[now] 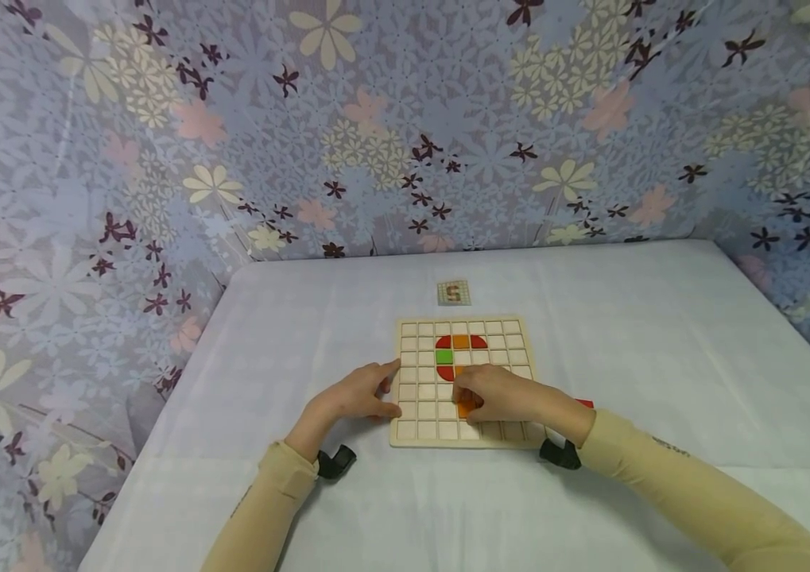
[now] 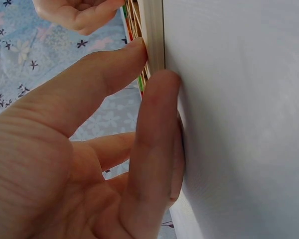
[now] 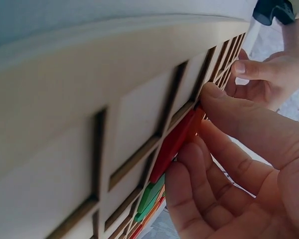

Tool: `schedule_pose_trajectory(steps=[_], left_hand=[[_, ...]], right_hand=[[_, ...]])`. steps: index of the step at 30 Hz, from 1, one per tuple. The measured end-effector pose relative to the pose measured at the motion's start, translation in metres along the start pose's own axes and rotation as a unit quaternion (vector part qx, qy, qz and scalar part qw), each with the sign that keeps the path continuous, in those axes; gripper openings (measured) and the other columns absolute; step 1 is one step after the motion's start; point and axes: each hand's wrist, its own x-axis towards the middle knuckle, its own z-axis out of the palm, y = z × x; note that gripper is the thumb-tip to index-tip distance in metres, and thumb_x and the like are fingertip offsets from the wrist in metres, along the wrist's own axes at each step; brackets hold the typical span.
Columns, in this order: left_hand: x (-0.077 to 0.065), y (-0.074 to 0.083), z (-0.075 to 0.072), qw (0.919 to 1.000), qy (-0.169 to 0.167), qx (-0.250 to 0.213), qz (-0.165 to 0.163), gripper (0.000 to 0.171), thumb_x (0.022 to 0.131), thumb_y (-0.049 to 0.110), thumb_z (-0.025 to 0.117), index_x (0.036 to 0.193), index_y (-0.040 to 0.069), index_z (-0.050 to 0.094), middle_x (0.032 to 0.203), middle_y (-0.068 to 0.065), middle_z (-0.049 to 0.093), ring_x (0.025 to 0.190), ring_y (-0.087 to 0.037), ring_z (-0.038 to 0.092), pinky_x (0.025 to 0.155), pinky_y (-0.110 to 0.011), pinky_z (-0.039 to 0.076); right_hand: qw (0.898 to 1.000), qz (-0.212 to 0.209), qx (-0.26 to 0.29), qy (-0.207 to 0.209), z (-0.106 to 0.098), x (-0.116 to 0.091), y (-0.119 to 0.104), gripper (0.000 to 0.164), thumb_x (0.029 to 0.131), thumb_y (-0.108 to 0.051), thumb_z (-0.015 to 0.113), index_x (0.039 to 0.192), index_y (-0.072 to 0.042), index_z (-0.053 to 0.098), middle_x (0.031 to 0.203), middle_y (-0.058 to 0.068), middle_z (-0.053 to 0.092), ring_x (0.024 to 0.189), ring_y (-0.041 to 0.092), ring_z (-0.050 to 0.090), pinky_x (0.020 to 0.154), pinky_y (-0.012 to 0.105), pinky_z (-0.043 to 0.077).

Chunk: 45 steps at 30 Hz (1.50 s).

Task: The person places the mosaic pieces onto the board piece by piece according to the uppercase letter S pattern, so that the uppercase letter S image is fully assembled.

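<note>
A wooden grid board [image 1: 408, 433] lies flat on the table. My right hand [image 1: 501, 393] bends over its lower middle, thumb and fingers pinching an orange tile [image 1: 465, 410]. In the right wrist view a red piece [image 3: 172, 147] and a green tile [image 3: 149, 199] sit in cells beside those fingers. Red rounded pieces [image 1: 443, 342], an orange square [image 1: 460, 342] and a green square [image 1: 444, 357] fill cells farther up the board. My left hand [image 1: 362, 391] touches the board's left edge, thumb and index finger spread along it; the left wrist view shows straight fingertips at the rim [image 2: 153, 35].
Beyond the board lies a small card [image 1: 454, 292] printed with a grid pattern. A red piece [image 1: 584, 403] shows past the right edge, partly behind my right wrist. Black wrist mounts [image 1: 336, 462] hang below both wrists. Patterned floral cloth [image 1: 405, 143] rises behind the white-covered table [image 1: 290, 318].
</note>
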Motion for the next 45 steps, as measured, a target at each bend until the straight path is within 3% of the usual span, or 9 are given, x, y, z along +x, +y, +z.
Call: schedule_pose_trajectory(steps=[12,19,24,31,37,45], left_hand=[[0.001,0.0,0.006,1.0,-0.004,-0.004,-0.008,0.082,0.083,0.019,0.075,0.146,-0.003,0.028,0.088,-0.005,0.048,0.059,-0.012,0.054,0.065,-0.028,0.042],[0.001,0.002,0.006,0.9999,0.0,0.011,0.0,0.081,0.083,0.02,0.075,0.146,-0.004,0.029,0.088,-0.004,0.048,0.064,-0.012,0.052,0.067,-0.029,0.04],[0.001,0.001,0.006,0.9999,0.001,0.012,0.002,0.082,0.083,0.02,0.075,0.146,-0.003,0.029,0.089,-0.003,0.049,0.062,-0.012,0.052,0.068,-0.029,0.04],[0.003,0.0,0.005,0.9995,0.004,0.032,-0.006,0.083,0.082,0.024,0.076,0.146,-0.001,0.03,0.089,-0.002,0.049,0.065,-0.012,0.049,0.066,-0.028,0.039],[0.004,-0.001,0.004,0.9995,0.007,0.03,-0.006,0.083,0.082,0.023,0.076,0.146,-0.001,0.03,0.089,-0.002,0.049,0.066,-0.012,0.049,0.066,-0.028,0.039],[0.001,-0.001,0.001,0.9996,0.013,0.024,-0.001,0.082,0.081,0.022,0.077,0.145,-0.003,0.031,0.088,-0.002,0.049,0.065,-0.012,0.048,0.064,-0.027,0.037]], right_hand=[[1.0,0.01,0.026,0.0,0.0,-0.004,0.001,0.018,0.079,-0.009,0.076,0.093,-0.008,0.065,0.086,-0.003,0.055,0.074,0.011,0.052,0.067,0.025,0.044],[0.996,0.008,0.049,0.074,-0.036,-0.013,0.004,0.022,0.083,-0.011,0.073,0.102,-0.003,0.065,0.097,0.007,0.061,0.078,0.015,0.06,0.07,0.029,0.049],[0.99,0.035,0.047,0.127,-0.062,-0.031,0.014,0.024,0.084,-0.013,0.073,0.105,-0.005,0.064,0.099,0.004,0.061,0.082,0.016,0.061,0.073,0.034,0.051],[0.982,0.098,0.027,0.158,-0.079,-0.063,0.027,0.028,0.082,-0.013,0.075,0.105,-0.005,0.064,0.1,0.004,0.061,0.083,0.018,0.06,0.074,0.04,0.05],[0.974,0.149,0.027,0.167,-0.08,-0.093,0.039,0.026,0.083,-0.016,0.074,0.105,-0.007,0.064,0.101,0.003,0.061,0.083,0.016,0.06,0.074,0.039,0.05],[0.97,0.178,0.021,0.165,-0.067,-0.124,0.056,0.028,0.081,-0.016,0.076,0.104,-0.005,0.065,0.099,0.007,0.062,0.081,0.016,0.06,0.068,0.031,0.05]])
